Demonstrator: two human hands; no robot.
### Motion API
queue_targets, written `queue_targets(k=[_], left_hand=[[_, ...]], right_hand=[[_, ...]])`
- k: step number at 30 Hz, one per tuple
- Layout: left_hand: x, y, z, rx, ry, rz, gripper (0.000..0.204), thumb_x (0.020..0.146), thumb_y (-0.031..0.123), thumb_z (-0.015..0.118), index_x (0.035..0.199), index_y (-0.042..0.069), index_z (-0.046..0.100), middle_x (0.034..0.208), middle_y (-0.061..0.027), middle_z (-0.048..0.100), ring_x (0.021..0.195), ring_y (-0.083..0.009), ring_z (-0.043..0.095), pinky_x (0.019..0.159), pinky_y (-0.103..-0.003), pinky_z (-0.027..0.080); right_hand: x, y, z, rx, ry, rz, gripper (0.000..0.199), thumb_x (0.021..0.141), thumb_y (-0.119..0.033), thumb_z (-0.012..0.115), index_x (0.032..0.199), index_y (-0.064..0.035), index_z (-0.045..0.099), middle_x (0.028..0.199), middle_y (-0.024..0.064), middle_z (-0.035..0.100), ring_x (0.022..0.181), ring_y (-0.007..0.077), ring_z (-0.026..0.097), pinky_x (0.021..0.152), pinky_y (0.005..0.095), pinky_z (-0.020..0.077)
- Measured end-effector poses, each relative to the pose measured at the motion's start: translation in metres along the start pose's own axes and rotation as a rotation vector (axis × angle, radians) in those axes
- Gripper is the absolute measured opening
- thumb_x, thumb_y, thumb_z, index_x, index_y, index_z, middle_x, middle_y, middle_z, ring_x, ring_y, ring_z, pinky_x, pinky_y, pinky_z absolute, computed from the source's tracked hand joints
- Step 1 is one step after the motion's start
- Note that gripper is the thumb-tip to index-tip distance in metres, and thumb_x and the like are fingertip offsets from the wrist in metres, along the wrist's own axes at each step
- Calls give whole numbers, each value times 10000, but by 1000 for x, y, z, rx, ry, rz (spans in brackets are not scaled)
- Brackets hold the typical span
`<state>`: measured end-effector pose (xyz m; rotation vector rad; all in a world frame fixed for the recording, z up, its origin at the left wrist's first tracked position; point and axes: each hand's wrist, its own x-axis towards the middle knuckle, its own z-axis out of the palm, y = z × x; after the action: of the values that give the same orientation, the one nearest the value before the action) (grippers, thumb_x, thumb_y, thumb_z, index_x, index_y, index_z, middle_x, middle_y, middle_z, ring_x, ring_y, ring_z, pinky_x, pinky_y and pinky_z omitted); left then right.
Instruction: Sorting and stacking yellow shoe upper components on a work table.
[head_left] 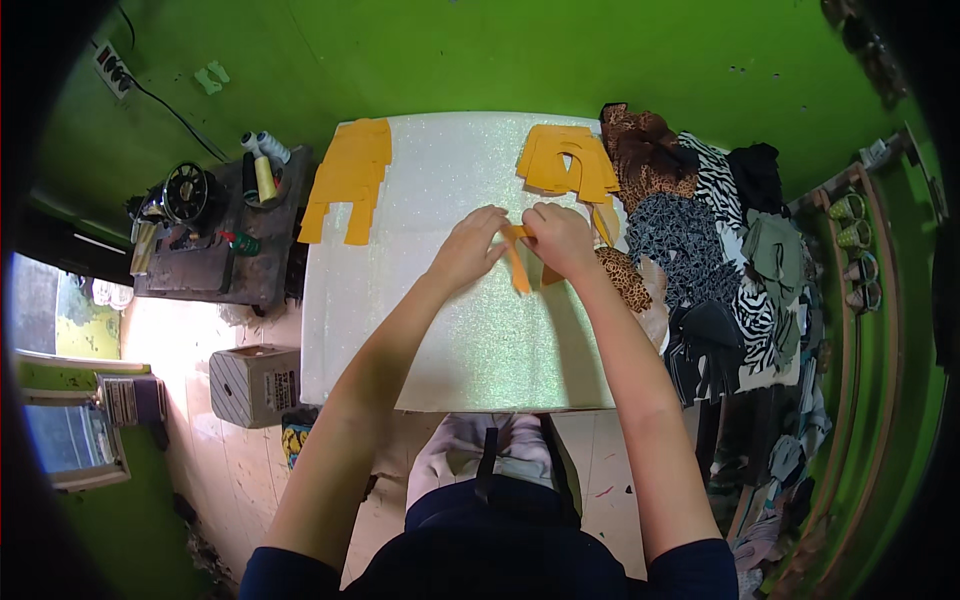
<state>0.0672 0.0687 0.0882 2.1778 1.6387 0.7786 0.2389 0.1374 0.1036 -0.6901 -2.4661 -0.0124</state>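
Over the middle of the white, glittery tabletop (420,330), my two hands meet at a yellow-orange cut piece (518,268) that looks like fabric or thin sheet. My right hand (560,240) is closed on it, fingers curled over its upper part. From the other side, my left hand (470,244) has its bent fingers and thumb at the piece's left edge; its grip is partly hidden. A strip of the piece hangs down between the hands. Just beyond my right hand lies a pile of yellow U-shaped pieces (548,160). Overlapping yellow pieces (352,170) form another stack at the far left.
Heaped leopard, zebra and dark fabrics (675,235) cover the table's right side. At left stands a dark sewing machine table (215,270) with thread cones (265,178). A cardboard box (255,385) sits on the floor below it. A green wall (440,60) closes off the back.
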Motion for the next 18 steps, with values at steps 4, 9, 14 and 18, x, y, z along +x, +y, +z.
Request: queue_targets(k=[4, 9, 14, 18], left_hand=[[2, 2, -5, -318, -26, -282, 205, 827, 188, 546, 976, 48, 541, 922, -133, 612, 844, -283, 585, 731, -353, 448], [4, 1, -11, -318, -25, -376, 191, 835, 180, 543, 967, 43, 555, 832, -139, 620, 718, -262, 596, 666, -339, 462], [11, -5, 2, -288, 37, -348, 190, 827, 168, 555, 951, 26, 570, 800, -122, 615, 662, -233, 596, 644, -314, 466], [12, -8, 23, -269, 13, -462, 240, 817, 141, 545, 1028, 25, 542, 905, -145, 594, 807, -268, 590, 731, -333, 463]], right_hand=[[-4, -7, -12, -24, -44, 49, 240, 626, -188, 684, 734, -89, 494, 695, 40, 518, 647, 218, 562, 549, 343, 456], [-19, -1, -15, 17, -149, 265, 246, 693, -229, 653, 845, -102, 508, 783, 49, 556, 696, 232, 593, 568, 357, 469], [-23, 7, -11, 58, -271, 407, 326, 735, -294, 610, 1002, -141, 500, 926, 55, 558, 768, 247, 597, 648, 384, 489], [-25, 19, -5, 119, -384, 519, 381, 745, -319, 603, 1063, -141, 491, 975, 84, 546, 882, 260, 569, 730, 395, 473]])
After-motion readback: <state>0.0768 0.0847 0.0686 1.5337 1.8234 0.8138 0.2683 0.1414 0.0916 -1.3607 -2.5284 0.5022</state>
